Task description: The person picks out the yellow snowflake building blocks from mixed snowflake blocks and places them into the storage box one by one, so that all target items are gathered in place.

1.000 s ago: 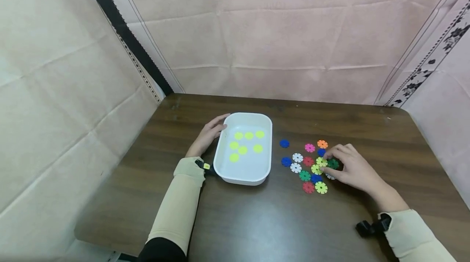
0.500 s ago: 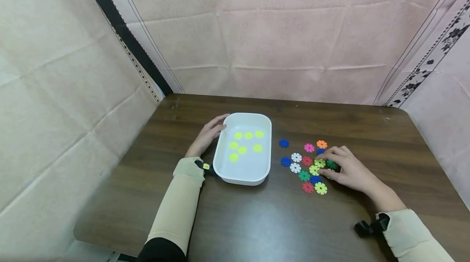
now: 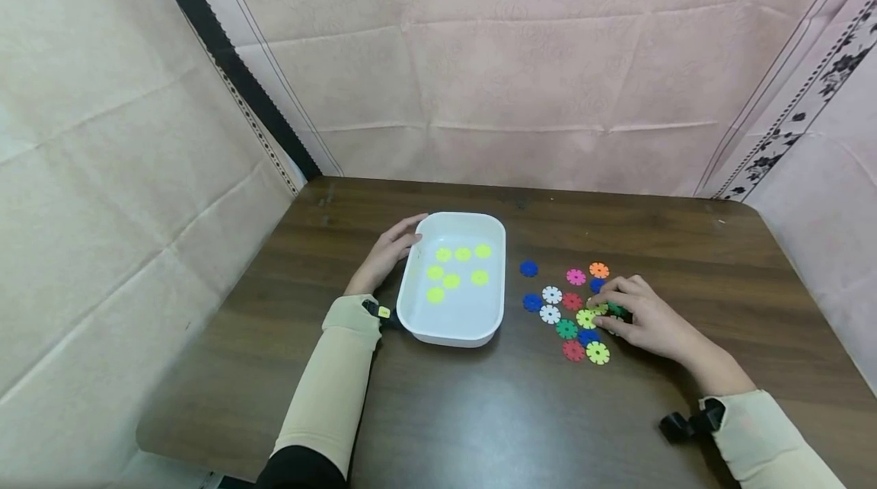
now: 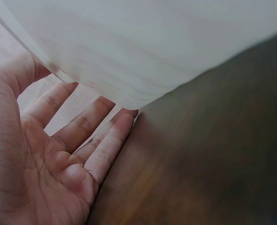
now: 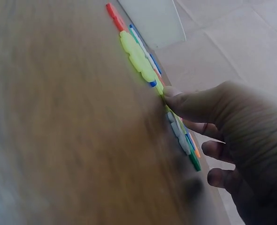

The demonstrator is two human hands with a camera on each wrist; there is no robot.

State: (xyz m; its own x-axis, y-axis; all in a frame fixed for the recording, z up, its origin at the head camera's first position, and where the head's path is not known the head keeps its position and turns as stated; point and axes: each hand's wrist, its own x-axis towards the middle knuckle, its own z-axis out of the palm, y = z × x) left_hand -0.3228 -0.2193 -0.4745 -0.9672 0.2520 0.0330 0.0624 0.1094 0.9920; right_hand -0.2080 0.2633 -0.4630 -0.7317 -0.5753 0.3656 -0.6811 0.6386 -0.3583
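Note:
A white plastic tray [image 3: 452,329] stands on the table with several yellow-green discs [image 3: 451,281] inside. My left hand [image 3: 384,254] holds its far left corner, thumb at the rim, fingers reaching around the outside wall, as the left wrist view shows. To the right lie loose notched plastic discs in several colours. My right hand [image 3: 647,314] is over their right side, thumb and index finger pinching a yellow-green notched disc [image 3: 600,309], partly hidden by the fingertips. Another yellow-green notched disc [image 3: 585,319] lies beside the thumb, and a third [image 3: 598,353] nearer the front.
Blue [image 3: 528,268], white [image 3: 551,295], red [image 3: 573,350], green [image 3: 566,328], pink [image 3: 575,276] and orange [image 3: 599,270] notched discs are spread around the right hand. The brown wooden table [image 3: 507,420] backs onto a pale cloth wall [image 3: 521,78].
My right thumb and index finger have shifted slightly left and closed in around the yellow-green disc. The left hand and tray stay put.

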